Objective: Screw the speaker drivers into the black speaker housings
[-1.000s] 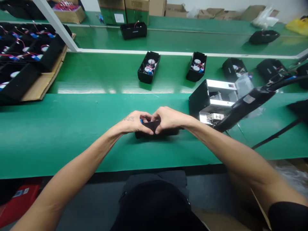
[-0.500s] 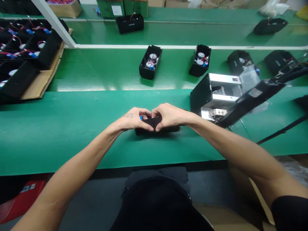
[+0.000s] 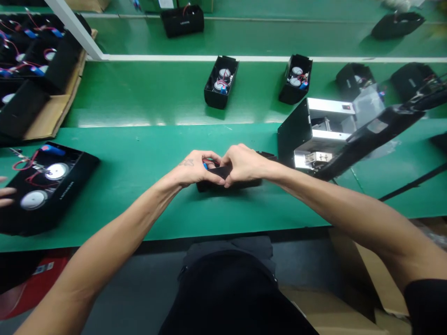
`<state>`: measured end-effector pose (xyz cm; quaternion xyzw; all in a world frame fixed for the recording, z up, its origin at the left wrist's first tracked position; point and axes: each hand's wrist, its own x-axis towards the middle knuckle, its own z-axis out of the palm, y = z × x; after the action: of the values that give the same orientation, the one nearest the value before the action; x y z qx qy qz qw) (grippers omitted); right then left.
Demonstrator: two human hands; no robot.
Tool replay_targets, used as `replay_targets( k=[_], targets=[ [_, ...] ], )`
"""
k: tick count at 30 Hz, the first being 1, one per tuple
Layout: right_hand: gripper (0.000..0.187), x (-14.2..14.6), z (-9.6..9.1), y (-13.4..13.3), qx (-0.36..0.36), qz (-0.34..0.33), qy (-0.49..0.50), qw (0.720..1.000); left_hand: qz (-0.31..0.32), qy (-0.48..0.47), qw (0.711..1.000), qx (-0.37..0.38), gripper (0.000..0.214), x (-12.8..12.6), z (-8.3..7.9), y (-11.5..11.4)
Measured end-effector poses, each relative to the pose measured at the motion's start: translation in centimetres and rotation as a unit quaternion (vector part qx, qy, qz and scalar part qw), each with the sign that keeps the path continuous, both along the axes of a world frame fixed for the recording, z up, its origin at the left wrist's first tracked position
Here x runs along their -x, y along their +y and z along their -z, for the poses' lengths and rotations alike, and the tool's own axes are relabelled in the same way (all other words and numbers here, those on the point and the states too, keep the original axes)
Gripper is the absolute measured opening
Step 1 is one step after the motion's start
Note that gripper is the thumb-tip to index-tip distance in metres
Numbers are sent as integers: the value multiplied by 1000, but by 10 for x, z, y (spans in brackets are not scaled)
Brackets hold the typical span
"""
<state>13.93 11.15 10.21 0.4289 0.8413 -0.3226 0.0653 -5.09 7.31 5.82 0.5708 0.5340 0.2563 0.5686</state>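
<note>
Left hand (image 3: 194,168), right hand (image 3: 243,163), both clamped on one black speaker housing (image 3: 244,185)!
It's on the green bench top (image 3: 195,216); far left, one co-worker's hand (image 3: 5,191) is at a second housing (image 3: 56,209) showing two round speaker drivers (image 3: 34,200).

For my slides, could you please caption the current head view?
Left hand and right hand hold a black speaker housing over the green worktop.

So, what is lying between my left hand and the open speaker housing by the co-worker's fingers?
In the head view, only green tabletop lies between your left hand and that open speaker housing.
</note>
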Motion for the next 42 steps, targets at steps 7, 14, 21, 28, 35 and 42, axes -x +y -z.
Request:
replay_targets(
  k=[7, 14, 21, 28, 35, 42],
  targets=[
    [34, -6, -3, -5, -27, -13, 14, 999, 28, 14, 999, -19, 44, -1, -7, 1],
    [34, -3, -8, -10, -50, 0, -18, 999, 42, 28, 998, -30, 47, 0, -3, 0],
    [31, -3, -4, -8, -18, -8, 3, 1000, 41, 23, 998, -31, 48, 0, -2, -2],
    [28, 2, 0, -12, -12, 40, 5, 999, 14, 21, 999, -22, 48, -2, -1, -5],
    [26, -1, -2, -2, 16, -10, 14, 1000, 35, 50, 998, -33, 46, -1, -5, -1],
    [27, 7, -3, -1, 28, 17, -8, 999, 22, 60, 998, -13, 50, -1, -3, 1]
  ],
)
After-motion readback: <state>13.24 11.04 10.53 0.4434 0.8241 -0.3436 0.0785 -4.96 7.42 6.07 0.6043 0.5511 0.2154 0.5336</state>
